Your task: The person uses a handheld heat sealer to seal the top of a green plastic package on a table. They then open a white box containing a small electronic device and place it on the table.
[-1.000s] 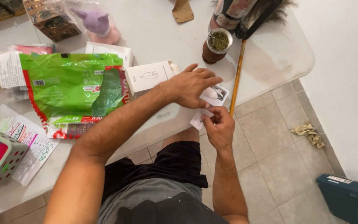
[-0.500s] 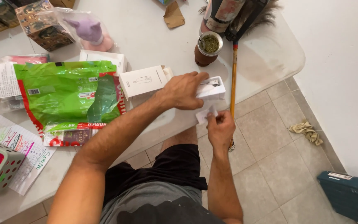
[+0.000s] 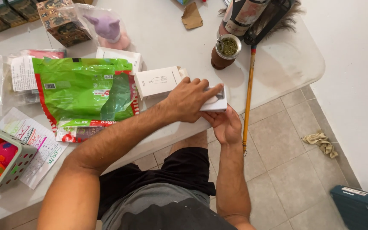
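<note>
1. Both hands grip one small white box (image 3: 215,103) at the surface edge, frame centre: my left hand (image 3: 188,100) clamps over its top, my right hand (image 3: 225,125) cups it from beneath, seemingly steadying it.
2. White surface (image 3: 277,64) carries a green bag (image 3: 81,87), a larger white box (image 3: 156,81) and a cup (image 3: 224,51); tiled floor (image 3: 277,145) lower right.
</note>
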